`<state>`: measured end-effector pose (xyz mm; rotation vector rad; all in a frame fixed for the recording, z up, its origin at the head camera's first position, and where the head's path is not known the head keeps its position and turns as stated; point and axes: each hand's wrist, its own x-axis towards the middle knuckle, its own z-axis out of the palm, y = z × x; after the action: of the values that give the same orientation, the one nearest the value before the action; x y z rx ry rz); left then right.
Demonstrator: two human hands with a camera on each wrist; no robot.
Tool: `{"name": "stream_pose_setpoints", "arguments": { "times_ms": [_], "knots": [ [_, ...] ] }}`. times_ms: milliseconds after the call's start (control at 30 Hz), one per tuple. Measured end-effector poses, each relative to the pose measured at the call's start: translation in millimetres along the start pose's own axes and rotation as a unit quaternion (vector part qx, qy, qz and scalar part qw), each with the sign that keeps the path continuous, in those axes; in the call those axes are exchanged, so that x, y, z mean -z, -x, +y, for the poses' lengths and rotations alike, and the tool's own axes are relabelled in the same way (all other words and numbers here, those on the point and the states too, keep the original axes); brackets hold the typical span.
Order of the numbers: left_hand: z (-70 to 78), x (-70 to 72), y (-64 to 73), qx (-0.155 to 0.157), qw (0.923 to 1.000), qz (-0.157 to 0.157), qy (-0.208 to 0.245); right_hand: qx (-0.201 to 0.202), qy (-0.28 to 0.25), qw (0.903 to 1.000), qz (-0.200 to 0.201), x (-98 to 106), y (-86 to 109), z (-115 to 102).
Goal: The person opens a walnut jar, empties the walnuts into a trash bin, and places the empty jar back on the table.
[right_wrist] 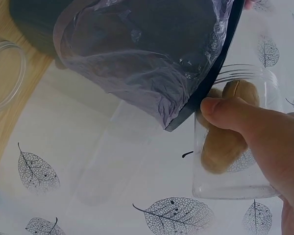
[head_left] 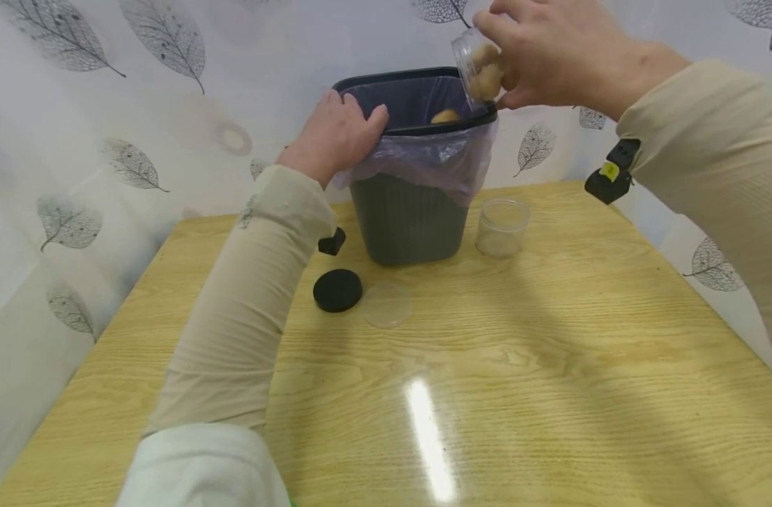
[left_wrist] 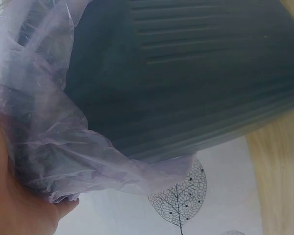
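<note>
A dark grey trash bin (head_left: 411,218) stands upright at the far side of the table, with a pale purple bag (head_left: 426,158) folded over its rim. My left hand (head_left: 341,134) grips the left part of the rim through the bag. Over the right corner of the bin, my right hand (head_left: 559,60) holds a clear jar (right_wrist: 235,188) tilted, its mouth at the rim. Several brown, rounded lumps (right_wrist: 224,149) are inside the jar; their kind is unclear. One yellow-brown piece (head_left: 445,116) shows inside the bin opening.
A second clear jar (head_left: 502,229), without a lid, stands just right of the bin. In front of the bin lie a round black lid (head_left: 338,290) and a thin transparent disc (head_left: 386,305). Behind the wooden table (head_left: 519,394) is a leaf-patterned wall (head_left: 233,56).
</note>
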<state>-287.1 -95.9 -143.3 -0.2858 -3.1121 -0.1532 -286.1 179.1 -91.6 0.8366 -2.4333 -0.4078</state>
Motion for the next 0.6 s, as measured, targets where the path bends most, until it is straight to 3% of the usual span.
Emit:
{"name": "stream_pose_setpoints", "arguments": {
  "times_ms": [233, 467, 600],
  "knots": [
    [0.1, -0.7, -0.6, 0.000, 1.0000, 0.003, 0.001, 0.020, 0.015, 0.9996, 0.010, -0.1, -0.7, -3.0],
    [0.3, -1.0, -1.1, 0.004, 1.0000, 0.003, -0.007, 0.072, 0.077, 0.9934, 0.044, -1.6, -2.6, -7.0],
    [0.5, -1.2, -1.5, 0.004, 1.0000, 0.005, -0.004, 0.076, 0.089, 0.9924, 0.039, -1.8, -3.6, -8.0]
  ]
}}
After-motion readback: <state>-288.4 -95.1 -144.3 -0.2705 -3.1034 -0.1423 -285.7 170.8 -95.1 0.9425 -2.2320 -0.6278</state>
